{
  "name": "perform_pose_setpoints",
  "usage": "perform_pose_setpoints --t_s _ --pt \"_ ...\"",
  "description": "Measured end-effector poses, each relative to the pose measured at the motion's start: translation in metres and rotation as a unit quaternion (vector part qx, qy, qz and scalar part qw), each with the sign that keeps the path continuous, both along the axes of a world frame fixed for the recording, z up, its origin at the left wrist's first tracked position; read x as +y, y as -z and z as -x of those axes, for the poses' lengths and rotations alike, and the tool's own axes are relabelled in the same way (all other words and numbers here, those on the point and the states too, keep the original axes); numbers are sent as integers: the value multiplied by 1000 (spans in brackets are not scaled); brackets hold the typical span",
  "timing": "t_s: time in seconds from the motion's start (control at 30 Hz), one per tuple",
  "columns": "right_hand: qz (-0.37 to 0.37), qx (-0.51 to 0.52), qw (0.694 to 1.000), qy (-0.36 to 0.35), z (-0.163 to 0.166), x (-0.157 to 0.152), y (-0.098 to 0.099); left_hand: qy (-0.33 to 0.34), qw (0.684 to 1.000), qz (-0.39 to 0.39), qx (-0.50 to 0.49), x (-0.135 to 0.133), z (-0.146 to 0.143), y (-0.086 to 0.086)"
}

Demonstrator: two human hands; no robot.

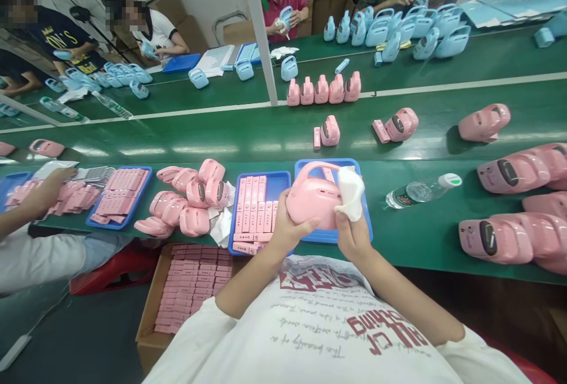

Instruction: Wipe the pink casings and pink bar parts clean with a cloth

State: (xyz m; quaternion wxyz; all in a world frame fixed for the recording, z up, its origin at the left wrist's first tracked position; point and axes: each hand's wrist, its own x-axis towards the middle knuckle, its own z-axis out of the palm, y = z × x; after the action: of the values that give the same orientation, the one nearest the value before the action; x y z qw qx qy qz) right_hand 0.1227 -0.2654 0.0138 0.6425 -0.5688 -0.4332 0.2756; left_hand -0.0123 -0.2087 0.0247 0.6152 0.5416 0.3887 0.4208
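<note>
My left hand (289, 229) grips a pink plastic device with a handle (310, 195) from below, holding it over the near edge of the green bench. My right hand (352, 231) pinches a white cloth (351, 194) and presses it against the right side of the pink device. Behind the device lies a blue tray (367, 218). Left of it, a second blue tray (277, 185) holds several flat pink remote-like pieces (253, 204).
A pile of pink devices (190, 198) lies to the left, more pink ones (509, 236) to the right, and a water bottle (420, 190) lies on its side. A cardboard box of pink pieces (190, 286) sits below. A co-worker's hand (44, 192) reaches in at left; other people work across the belt.
</note>
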Motion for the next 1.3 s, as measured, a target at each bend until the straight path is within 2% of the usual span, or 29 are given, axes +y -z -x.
perform_pose_setpoints --t_s 0.1,0.2,0.3,0.37,0.43,0.5,0.57,0.63,0.67,0.73,0.8,0.87,0.93,1.0,1.1,1.2,1.3 --pt "-47 -111 992 -45 -2 7 -2 -4 995 -80 61 1 -1 -2" --pt "-50 -93 992 -75 -4 11 3 -17 984 -157 83 0 -1 -6" --pt "-23 -1 999 -35 4 9 11 -59 967 -227 97 -1 1 -6" --pt "20 115 993 -24 12 8 11 -66 952 -275 114 0 3 -1" --pt "60 264 962 -36 19 8 3 -42 935 -326 133 2 5 8" --pt "76 367 925 -59 20 9 -9 -9 912 -384 146 4 6 20" --pt "86 408 905 -86 15 12 -19 12 890 -430 150 6 7 30" --pt "92 406 905 -90 8 13 -23 34 886 -440 143 5 7 37" --pt "90 397 909 -86 6 14 -23 53 895 -424 131 3 7 39" --pt "78 375 921 -78 4 14 -19 82 932 -345 73 -1 6 40" --pt "58 356 930 -73 7 12 -11 64 975 -211 1 -5 2 39" --pt "31 332 941 -56 12 10 -2 37 997 -50 -46 -6 -3 36" --pt "-5 288 958 -13 14 8 10 78 990 98 -68 -4 -8 32" --pt "-31 234 971 38 11 6 22 154 964 199 -89 -3 -12 27" --pt "-22 174 982 68 4 1 36 202 937 260 -116 -3 -14 26" --pt "-17 150 986 71 2 -6 41 197 936 253 -144 -4 -14 30" --pt "-5 159 982 103 4 -11 34 194 940 231 -159 -3 -13 38"
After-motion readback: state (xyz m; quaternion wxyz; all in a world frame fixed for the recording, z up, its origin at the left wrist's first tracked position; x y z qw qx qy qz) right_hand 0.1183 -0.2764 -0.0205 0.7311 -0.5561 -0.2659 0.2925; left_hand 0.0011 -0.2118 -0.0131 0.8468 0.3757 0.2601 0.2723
